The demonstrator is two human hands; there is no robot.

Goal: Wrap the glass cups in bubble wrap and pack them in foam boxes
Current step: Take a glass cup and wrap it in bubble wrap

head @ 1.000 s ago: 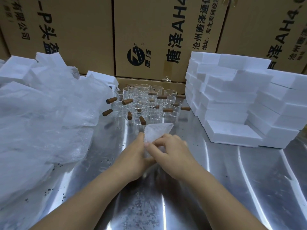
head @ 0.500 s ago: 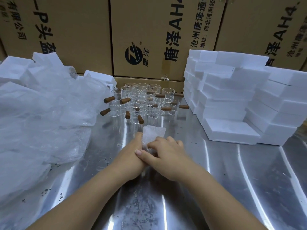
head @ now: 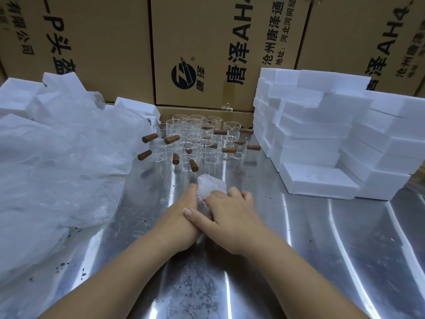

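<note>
A small bundle of bubble wrap (head: 209,186) sits between my two hands at the middle of the steel table (head: 322,249); the cup inside it is hidden. My left hand (head: 181,223) cups the bundle from the left. My right hand (head: 232,217) grips it from the right, its thumb lying across the back of my left hand. Behind them stands a cluster of several clear glass cups (head: 197,143) with brown wooden handles. White foam boxes (head: 319,143) are stacked at the right.
A big heap of clear bubble wrap and plastic film (head: 57,171) fills the left side, with more foam pieces (head: 18,93) behind it. Brown cardboard cartons (head: 207,49) wall off the back. Bare steel shows in front of my arms and at the right front.
The loose top flap of bubble wrap has been folded down into a tighter bundle. My right thumb has slid over my left hand, and both hands have closed in on the bundle.
</note>
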